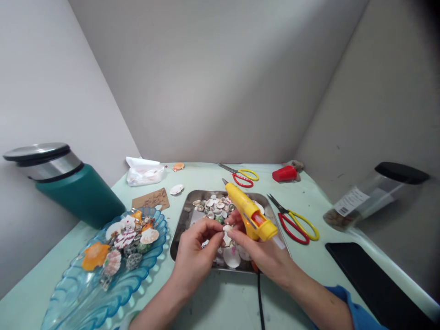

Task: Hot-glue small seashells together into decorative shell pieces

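My right hand [266,254] grips a yellow glue gun [249,211] whose nozzle points away toward the back of the table, and its fingertips also touch a small white shell piece [227,233]. My left hand [195,250] pinches the same white shell piece from the left. Both hands hover over a metal tray [184,219] that holds several small shells. The gun's black cord [259,298] runs down toward me.
A blue glass dish [85,293] with coloured shells sits at the left, a teal flask [68,183] behind it. Two red-and-yellow scissors [297,222], [242,176], a red cap [284,174], a clear jar [371,197], a black pad [371,279], a tissue pack [144,172] and a cardboard tag [151,199] surround the tray.
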### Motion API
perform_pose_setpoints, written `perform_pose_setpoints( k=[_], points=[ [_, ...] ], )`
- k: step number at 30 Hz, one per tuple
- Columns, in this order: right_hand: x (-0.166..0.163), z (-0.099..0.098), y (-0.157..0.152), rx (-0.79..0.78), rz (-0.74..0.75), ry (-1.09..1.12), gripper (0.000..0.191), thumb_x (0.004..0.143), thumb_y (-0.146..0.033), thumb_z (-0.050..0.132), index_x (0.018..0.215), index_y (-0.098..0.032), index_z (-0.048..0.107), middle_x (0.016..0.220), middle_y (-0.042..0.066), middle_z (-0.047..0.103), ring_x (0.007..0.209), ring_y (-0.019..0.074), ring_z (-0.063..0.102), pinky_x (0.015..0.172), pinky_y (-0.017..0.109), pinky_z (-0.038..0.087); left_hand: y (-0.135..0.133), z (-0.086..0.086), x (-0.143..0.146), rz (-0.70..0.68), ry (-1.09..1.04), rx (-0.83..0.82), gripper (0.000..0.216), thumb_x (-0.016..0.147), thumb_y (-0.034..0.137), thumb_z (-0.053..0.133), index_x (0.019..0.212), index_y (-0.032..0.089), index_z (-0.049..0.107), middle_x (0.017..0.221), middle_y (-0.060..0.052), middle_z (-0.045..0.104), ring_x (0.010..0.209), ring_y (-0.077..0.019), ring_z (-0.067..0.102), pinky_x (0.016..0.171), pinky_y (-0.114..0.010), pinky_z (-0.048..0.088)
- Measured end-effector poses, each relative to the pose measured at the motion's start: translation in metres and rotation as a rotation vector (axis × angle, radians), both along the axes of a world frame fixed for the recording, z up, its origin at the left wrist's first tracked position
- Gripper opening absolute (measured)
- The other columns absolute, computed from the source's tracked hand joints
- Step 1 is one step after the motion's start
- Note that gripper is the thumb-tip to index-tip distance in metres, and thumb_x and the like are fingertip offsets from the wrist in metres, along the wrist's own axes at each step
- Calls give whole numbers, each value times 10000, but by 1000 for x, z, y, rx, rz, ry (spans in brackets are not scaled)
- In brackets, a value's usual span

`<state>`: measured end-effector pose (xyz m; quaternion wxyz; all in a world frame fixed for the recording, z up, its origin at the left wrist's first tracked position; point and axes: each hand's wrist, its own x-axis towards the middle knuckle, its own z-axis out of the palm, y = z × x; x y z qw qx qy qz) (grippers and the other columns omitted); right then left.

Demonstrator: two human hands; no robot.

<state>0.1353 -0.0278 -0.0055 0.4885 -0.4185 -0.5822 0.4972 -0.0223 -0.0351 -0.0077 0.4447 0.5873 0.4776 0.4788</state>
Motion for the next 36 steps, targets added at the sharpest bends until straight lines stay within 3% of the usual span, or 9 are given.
perform_pose_setpoints(
  k=[9, 15, 25, 32, 36],
  points=[
    [0, 0, 0, 21, 34, 14, 194, 829, -255, 606, 1015, -229, 556, 963, 1, 619, 913, 172, 603, 813, 277, 486, 1, 5, 3, -32, -95, -120, 113, 752, 257, 628, 779, 151, 596, 649, -1, 586, 595, -121, 550, 549, -222, 463],
    [0, -3, 1, 19, -12, -17, 232, 829, -300, 619, 1037, -215, 562, 990, 31, 640, 923, 200, 621, 838, 320, 483, 0, 7, 4, -55, -154, -116, 157, 749, 276, 647, 826, 154, 584, 687, -2, 601, 608, -118, 565, 561, -220, 464],
    [-1, 0, 1, -39, -22, -25, 225, 797, -306, 641, 991, -208, 582, 911, 17, 656, 840, 177, 633, 759, 278, 514, 1, 7, 4, -27, -164, -168, 215, 747, 346, 646, 759, 133, 618, 571, -10, 624, 550, -126, 579, 542, -221, 459],
    [-3, 2, 0, -55, -5, 17, 256, 783, -321, 647, 986, -181, 578, 904, 38, 644, 840, 203, 627, 749, 318, 514, 1, 9, 6, -3, -97, -178, 218, 759, 349, 628, 752, 132, 618, 557, -9, 621, 542, -126, 564, 549, -224, 456],
    [-3, 2, 1, -90, -22, 77, 282, 761, -335, 669, 967, -168, 575, 804, 22, 622, 717, 177, 606, 679, 311, 513, 3, 10, -1, -16, 1, -152, 232, 811, 365, 552, 849, 144, 612, 599, -15, 627, 549, -146, 578, 546, -246, 460]
  ],
)
